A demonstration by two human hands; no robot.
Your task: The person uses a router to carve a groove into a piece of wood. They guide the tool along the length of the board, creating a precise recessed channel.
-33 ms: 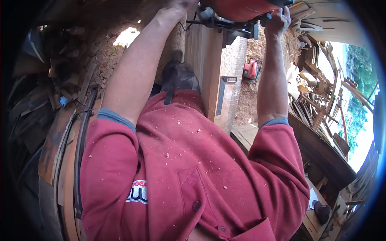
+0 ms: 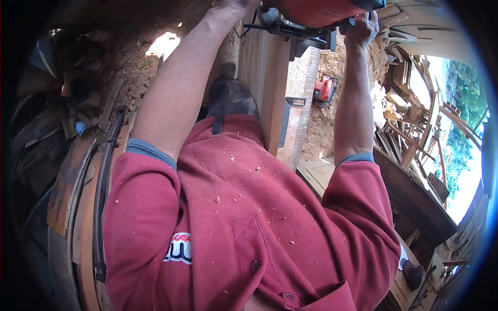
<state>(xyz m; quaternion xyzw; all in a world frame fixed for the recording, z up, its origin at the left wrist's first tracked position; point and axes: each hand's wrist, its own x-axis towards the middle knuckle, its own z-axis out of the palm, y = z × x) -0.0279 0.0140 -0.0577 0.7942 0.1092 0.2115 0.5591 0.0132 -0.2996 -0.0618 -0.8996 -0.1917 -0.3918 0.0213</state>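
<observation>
One red power tool (image 2: 321, 11) crosses your timber's (image 2: 275, 83) right edge, right hand (image 2: 361, 30) clamped on it; left hand (image 2: 236, 4), cropped, I can't tell.

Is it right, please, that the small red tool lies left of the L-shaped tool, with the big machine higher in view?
Not quite: the head view shows the small red tool right of the L-shaped tool; the big machine is higher.

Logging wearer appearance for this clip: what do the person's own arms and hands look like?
Maroon sleeves with grey-blue cuffs end near the elbows. The forearms are bare, without visible wristwear. The right hand shows no glove; the left hand is partly cut off by the picture's upper edge.
</observation>
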